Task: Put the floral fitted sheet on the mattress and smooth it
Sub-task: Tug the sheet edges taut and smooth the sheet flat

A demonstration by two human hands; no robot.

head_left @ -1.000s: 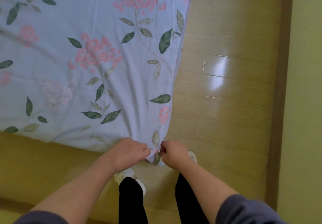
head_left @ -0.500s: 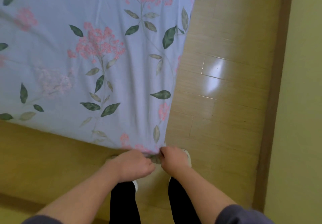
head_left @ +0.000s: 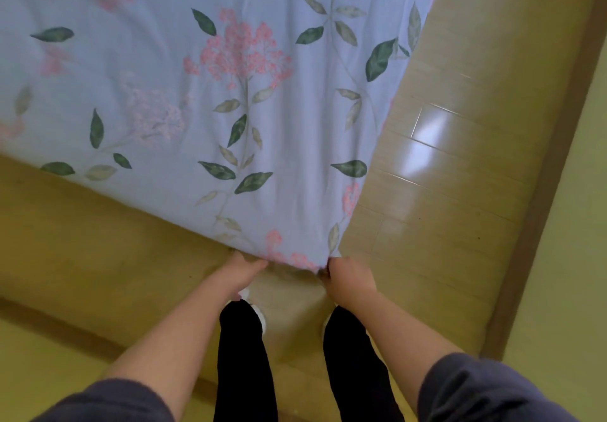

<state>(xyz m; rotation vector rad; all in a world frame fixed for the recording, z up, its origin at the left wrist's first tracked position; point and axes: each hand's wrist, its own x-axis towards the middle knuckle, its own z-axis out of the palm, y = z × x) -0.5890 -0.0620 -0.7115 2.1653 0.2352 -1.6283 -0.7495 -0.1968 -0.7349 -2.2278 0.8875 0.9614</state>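
The floral fitted sheet (head_left: 203,93), pale blue with pink blossoms and green leaves, covers the mattress across the upper left of the head view. Its near corner points down at my feet. My left hand (head_left: 241,269) reaches under the sheet's lower edge just left of that corner, with its fingertips hidden beneath the fabric. My right hand (head_left: 348,277) grips the corner's edge on the right side, fingers curled into the cloth. The mattress itself is hidden under the sheet.
Shiny wooden floor (head_left: 443,165) runs along the right side of the bed. A dark baseboard (head_left: 538,224) and a yellow-green wall (head_left: 574,257) stand further right. My legs in black trousers (head_left: 243,356) and white shoes stand close to the bed corner.
My hands have moved apart along the corner's edge, the left one slipping under the fabric. The sheet corner has been drawn lower and tighter, and my view has tilted.
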